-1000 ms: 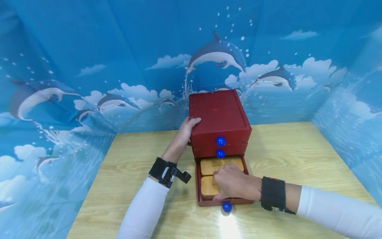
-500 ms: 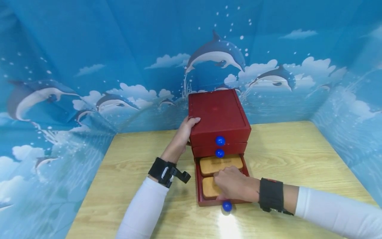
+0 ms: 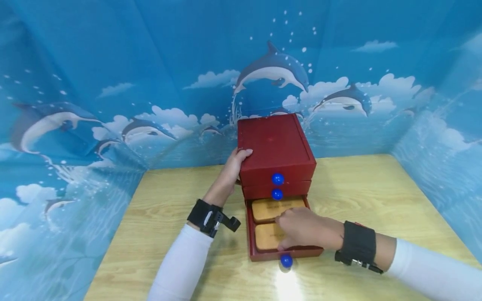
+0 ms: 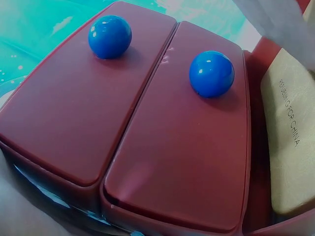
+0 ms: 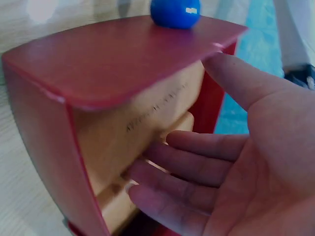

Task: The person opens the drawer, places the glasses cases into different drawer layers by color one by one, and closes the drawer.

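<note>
A small dark red chest of drawers (image 3: pixel 273 138) stands on the table, its bottom drawer (image 3: pixel 252 254) pulled out. Two tan rectangular cases with printed lettering lie in that drawer: a rear case (image 3: pixel 263 211) and a front case (image 3: pixel 266 237). My left hand (image 3: pixel 231 169) grips the chest's left side, thumb over the top edge; its other fingers are hidden. Over the right part of the front case hovers my right hand (image 3: pixel 306 228). In the right wrist view its thumb is by the drawer front (image 5: pixel 113 64), and its loosely extended fingers reach toward the gap between the cases.
Blue ball knobs mark the upper drawer (image 4: pixel 110 37), the middle drawer (image 4: pixel 211 73) and the pulled-out one; its knob (image 3: pixel 286 261) points toward me. A wood-grain table (image 3: pixel 169 200) lies below. Blue dolphin-print cloth (image 3: pixel 188 83) hangs behind and at both sides.
The front case first shifted slightly right in the drawer. My right hand has since moved a little right, uncovering more of it. The left hand has kept its place on the chest.
</note>
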`<state>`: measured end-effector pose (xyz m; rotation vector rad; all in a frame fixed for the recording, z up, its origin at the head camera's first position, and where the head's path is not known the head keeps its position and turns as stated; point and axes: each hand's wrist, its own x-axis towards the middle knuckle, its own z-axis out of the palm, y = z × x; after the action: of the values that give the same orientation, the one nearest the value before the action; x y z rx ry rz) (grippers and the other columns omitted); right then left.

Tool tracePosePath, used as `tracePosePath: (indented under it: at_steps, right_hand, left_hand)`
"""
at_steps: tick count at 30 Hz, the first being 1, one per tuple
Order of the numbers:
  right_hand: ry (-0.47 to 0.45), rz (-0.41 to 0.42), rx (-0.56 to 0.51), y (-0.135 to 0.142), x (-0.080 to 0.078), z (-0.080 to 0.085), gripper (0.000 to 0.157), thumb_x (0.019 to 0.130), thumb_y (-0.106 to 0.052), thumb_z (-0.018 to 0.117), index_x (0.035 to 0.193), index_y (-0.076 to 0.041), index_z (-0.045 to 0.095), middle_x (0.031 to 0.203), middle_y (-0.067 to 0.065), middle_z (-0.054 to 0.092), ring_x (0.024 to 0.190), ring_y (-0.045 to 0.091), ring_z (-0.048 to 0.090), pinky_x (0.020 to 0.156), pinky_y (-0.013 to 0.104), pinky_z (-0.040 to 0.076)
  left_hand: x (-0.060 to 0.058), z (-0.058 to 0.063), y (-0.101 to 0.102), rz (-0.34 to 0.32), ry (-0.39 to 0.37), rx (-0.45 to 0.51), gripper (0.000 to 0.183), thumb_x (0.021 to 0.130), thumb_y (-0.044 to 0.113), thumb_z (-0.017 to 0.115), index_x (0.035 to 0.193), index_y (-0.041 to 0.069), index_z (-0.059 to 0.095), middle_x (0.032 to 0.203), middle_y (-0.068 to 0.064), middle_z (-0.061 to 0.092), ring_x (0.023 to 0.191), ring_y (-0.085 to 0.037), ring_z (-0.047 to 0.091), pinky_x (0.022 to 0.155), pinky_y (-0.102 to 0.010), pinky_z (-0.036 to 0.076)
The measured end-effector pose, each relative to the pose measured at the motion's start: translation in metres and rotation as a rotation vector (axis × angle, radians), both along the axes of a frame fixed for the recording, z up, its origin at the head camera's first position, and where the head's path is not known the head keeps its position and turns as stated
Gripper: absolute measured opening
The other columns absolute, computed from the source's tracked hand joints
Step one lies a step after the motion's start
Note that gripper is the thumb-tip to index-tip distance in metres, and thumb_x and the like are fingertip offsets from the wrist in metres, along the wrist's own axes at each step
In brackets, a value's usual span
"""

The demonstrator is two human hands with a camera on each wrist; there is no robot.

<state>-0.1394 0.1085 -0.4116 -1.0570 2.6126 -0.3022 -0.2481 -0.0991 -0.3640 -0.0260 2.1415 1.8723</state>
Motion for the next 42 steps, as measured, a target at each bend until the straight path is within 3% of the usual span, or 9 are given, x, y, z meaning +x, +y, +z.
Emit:
tracePosePath:
  at_steps: [4,9,15,21,24,28,31,35,42]
  right_hand:
    - [0.061,0.007,-0.009,0.008,0.001,0.012,0.054,0.077,-0.053,0.072,0.106,-0.006,0.067,0.085,-0.002,0.065,0.070,0.011,0.058,0.055,0.027,0.046]
    - [0.052,-0.042,-0.069,0.019,0.006,0.018,0.059,0.083,-0.054,0.066,0.115,-0.005,0.065,0.111,0.007,0.067,0.097,0.020,0.062,0.077,0.035,0.053]
    - [0.073,-0.113,-0.264,0.029,0.022,0.018,0.051,0.088,-0.058,0.056,0.112,-0.014,0.067,0.105,-0.001,0.068,0.092,0.011,0.062,0.076,0.029,0.052]
    - [0.114,-0.062,-0.510,0.037,0.041,0.008,0.030,0.091,-0.042,0.062,0.102,-0.015,0.069,0.086,-0.007,0.066,0.072,0.002,0.058,0.062,0.020,0.050]
    - [0.033,0.038,-0.598,0.040,0.048,0.002,0.021,0.092,-0.033,0.062,0.100,-0.015,0.069,0.080,-0.012,0.063,0.065,-0.003,0.054,0.057,0.015,0.048]
    - [-0.161,0.094,-0.602,0.045,0.058,-0.005,0.022,0.094,-0.031,0.060,0.100,-0.012,0.070,0.084,-0.012,0.066,0.070,-0.004,0.058,0.058,0.014,0.049]
    - [-0.301,0.064,-0.573,0.048,0.068,-0.012,0.024,0.095,-0.031,0.059,0.101,-0.011,0.070,0.088,-0.011,0.068,0.075,-0.002,0.060,0.062,0.017,0.050]
    - [-0.456,0.015,-0.591,0.050,0.080,-0.025,0.019,0.095,-0.029,0.059,0.099,-0.015,0.071,0.076,-0.014,0.064,0.066,-0.004,0.056,0.060,0.021,0.052]
    - [-0.814,-0.231,-0.675,0.050,0.087,-0.042,0.028,0.098,-0.026,0.053,0.105,-0.001,0.065,0.078,0.005,0.067,0.065,0.021,0.065,0.057,0.034,0.056]
  left_hand:
    - [0.000,0.003,-0.002,-0.004,0.014,0.000,0.063,0.088,0.059,0.049,0.141,0.029,0.032,0.118,-0.008,0.055,0.098,-0.028,0.058,0.072,-0.049,0.048]
    - [0.000,0.003,-0.002,-0.022,0.011,0.004,0.062,0.089,0.058,0.048,0.140,0.028,0.032,0.117,-0.007,0.056,0.098,-0.027,0.058,0.072,-0.049,0.048]
    - [0.000,0.001,-0.002,-0.016,-0.001,0.015,0.064,0.089,0.059,0.049,0.142,0.030,0.030,0.118,-0.008,0.056,0.096,-0.029,0.059,0.071,-0.048,0.049]
    - [0.003,0.005,-0.002,-0.026,-0.006,0.024,0.065,0.090,0.057,0.048,0.144,0.028,0.027,0.118,-0.011,0.055,0.093,-0.029,0.061,0.069,-0.046,0.051]
    - [0.003,0.005,-0.002,-0.024,-0.011,0.034,0.065,0.090,0.057,0.049,0.144,0.028,0.027,0.119,-0.011,0.055,0.094,-0.029,0.061,0.070,-0.046,0.051]
    - [0.001,0.000,-0.001,-0.008,-0.005,0.037,0.065,0.088,0.059,0.050,0.142,0.029,0.030,0.117,-0.010,0.056,0.094,-0.029,0.061,0.070,-0.046,0.051]
    - [0.001,0.000,-0.001,-0.007,-0.004,0.034,0.065,0.088,0.060,0.050,0.142,0.029,0.030,0.117,-0.011,0.056,0.094,-0.029,0.060,0.070,-0.047,0.050]
    - [0.001,-0.001,-0.001,-0.008,-0.009,0.037,0.063,0.088,0.059,0.050,0.140,0.029,0.031,0.116,-0.011,0.056,0.095,-0.029,0.060,0.071,-0.047,0.050]
    - [0.002,0.001,-0.001,-0.011,0.011,0.019,0.060,0.089,0.059,0.049,0.138,0.030,0.033,0.114,-0.010,0.058,0.094,-0.028,0.060,0.070,-0.047,0.049]
